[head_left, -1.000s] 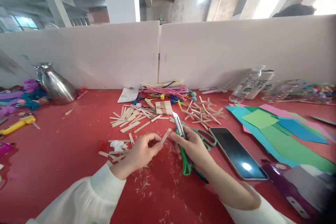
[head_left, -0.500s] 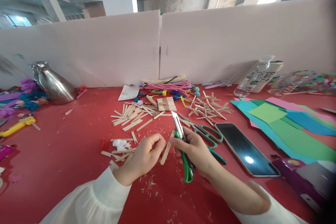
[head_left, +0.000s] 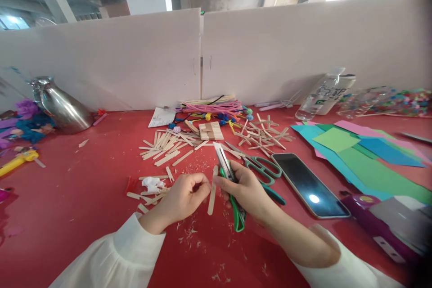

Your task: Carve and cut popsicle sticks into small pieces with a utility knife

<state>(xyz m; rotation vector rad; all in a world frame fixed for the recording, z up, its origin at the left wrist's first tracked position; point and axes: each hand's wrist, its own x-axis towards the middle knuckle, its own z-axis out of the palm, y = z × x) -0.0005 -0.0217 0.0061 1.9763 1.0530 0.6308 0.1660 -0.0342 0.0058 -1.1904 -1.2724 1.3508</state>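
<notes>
In my right hand (head_left: 245,189) is a green utility knife (head_left: 227,166), its blade out and pointing up and away. A wooden craft stick (head_left: 212,199) stands nearly upright at the thumb of that hand, between both hands. My left hand (head_left: 189,195) is closed in a pinch just left of the stick; what its fingertips hold, if anything, is hidden. Below the hands, pale wood shavings (head_left: 191,231) lie scattered on the red table (head_left: 111,198). Beyond them sits a small block of joined craft sticks (head_left: 211,131).
Loose craft sticks (head_left: 165,146) lie ahead, with scissors (head_left: 263,166) and a phone (head_left: 308,184) to the right. Coloured paper (head_left: 357,157), a purple device (head_left: 374,225) and a plastic bottle (head_left: 319,94) are farther right. A metal jug (head_left: 62,105) stands at the left.
The view has shifted slightly, so the whole table appears a little to the left. The craft stick is now more upright; the right hand still grips the utility knife.
</notes>
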